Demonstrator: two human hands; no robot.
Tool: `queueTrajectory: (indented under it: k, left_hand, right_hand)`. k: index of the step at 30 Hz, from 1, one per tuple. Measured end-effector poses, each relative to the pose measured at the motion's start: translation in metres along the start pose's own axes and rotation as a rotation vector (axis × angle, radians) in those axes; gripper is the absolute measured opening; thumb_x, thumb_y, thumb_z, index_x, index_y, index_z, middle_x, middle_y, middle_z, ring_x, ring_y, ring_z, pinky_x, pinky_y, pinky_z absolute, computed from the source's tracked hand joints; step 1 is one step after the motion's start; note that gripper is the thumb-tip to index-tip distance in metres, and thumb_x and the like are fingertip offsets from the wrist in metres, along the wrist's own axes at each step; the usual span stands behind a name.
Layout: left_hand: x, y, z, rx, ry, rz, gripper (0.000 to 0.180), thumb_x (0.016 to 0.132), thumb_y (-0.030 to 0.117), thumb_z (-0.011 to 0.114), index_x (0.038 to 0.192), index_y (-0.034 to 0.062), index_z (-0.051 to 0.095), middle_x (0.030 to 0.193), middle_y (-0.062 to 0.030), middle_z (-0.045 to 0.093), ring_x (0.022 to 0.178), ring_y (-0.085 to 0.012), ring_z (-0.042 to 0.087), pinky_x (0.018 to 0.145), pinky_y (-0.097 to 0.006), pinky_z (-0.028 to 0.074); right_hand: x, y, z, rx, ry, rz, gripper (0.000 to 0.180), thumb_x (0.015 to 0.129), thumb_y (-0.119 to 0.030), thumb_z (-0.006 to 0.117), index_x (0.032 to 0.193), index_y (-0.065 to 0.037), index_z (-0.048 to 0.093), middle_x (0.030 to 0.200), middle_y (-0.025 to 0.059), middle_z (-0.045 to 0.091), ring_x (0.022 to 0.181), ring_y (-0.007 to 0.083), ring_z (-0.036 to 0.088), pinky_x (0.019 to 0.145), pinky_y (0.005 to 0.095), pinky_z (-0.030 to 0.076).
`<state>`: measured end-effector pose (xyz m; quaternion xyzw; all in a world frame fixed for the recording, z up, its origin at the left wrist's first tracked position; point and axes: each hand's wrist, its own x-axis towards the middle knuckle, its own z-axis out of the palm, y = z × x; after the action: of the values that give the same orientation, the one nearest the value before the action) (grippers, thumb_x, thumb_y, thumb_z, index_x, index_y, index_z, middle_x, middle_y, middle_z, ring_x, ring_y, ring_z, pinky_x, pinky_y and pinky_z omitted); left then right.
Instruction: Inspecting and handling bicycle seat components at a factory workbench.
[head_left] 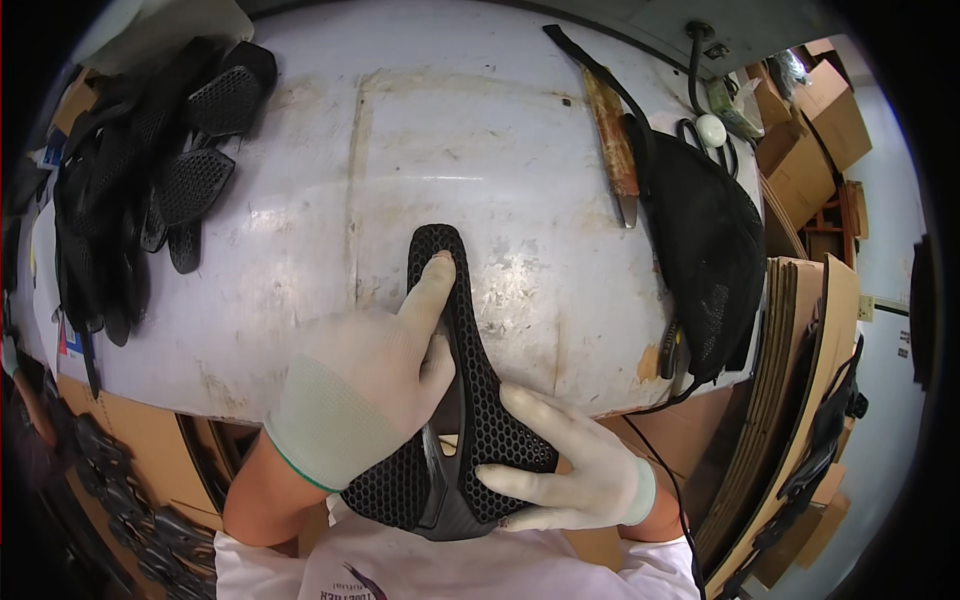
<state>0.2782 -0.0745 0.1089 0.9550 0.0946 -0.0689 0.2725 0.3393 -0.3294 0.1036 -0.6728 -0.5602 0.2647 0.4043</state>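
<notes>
Beneath both hands [375, 365] [580, 470], black saddle [480, 400]

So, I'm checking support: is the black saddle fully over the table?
Partly: the saddle has its nose over the table, its wide rear past the edge.

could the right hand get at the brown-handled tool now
Probably, if the right hand leaves the black saddle: the near end of the brown-handled tool lies uncovered, table surface showing between.
</notes>
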Motion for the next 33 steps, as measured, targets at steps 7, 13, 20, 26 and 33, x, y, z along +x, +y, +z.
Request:
queueTrajectory:
  k: [7,13,20,26,33]
  left_hand:
    - [-0.001,-0.003,0.006,-0.022,0.052,0.024,0.059,0.089,0.012,0.066,0.147,0.0059,0.056,0.084,-0.0226,0.071,0.067,-0.0384,0.069,0.062,-0.046,0.054]
    - [0.000,0.002,0.003,-0.027,0.003,-0.049,0.057,0.090,0.011,0.066,0.146,0.0055,0.057,0.080,-0.0214,0.070,0.065,-0.0376,0.069,0.061,-0.046,0.054]
    - [-0.001,0.007,0.006,0.024,0.033,-0.051,0.057,0.092,0.013,0.064,0.148,0.0073,0.055,0.073,-0.0176,0.069,0.060,-0.0353,0.068,0.058,-0.044,0.054]
    - [0.000,0.004,0.004,0.020,-0.030,-0.042,0.059,0.091,0.013,0.063,0.149,0.0078,0.054,0.076,-0.0168,0.070,0.057,-0.0345,0.066,0.056,-0.044,0.054]
    - [-0.002,-0.004,0.004,-0.075,-0.015,0.002,0.060,0.089,0.009,0.063,0.149,0.0066,0.055,0.077,-0.0179,0.070,0.060,-0.0353,0.067,0.056,-0.045,0.054]
  right_hand:
    - [0.000,-0.004,0.002,0.065,0.027,0.044,0.052,0.089,-0.034,0.082,0.134,-0.011,0.070,0.158,0.0387,0.035,0.139,0.0531,0.048,0.112,0.0528,0.046]
    - [-0.004,0.004,0.008,0.149,0.039,0.004,0.060,0.086,-0.035,0.085,0.137,-0.009,0.068,0.161,0.0401,0.029,0.143,0.0575,0.043,0.114,0.0552,0.044]
    - [-0.007,0.012,0.030,0.102,0.095,-0.055,0.067,0.084,-0.037,0.086,0.141,-0.009,0.064,0.163,0.0410,0.022,0.146,0.0608,0.036,0.116,0.0567,0.041]
    - [-0.003,0.004,0.041,-0.025,0.175,0.082,0.038,0.090,-0.018,0.066,0.127,-0.008,0.072,0.145,0.0319,0.054,0.132,0.0524,0.055,0.112,0.0545,0.046]
    - [0.013,0.000,0.024,-0.412,0.090,-0.142,0.030,0.083,-0.013,0.067,0.112,-0.007,0.074,0.117,0.0141,0.070,0.114,0.0348,0.068,0.095,0.0429,0.055]
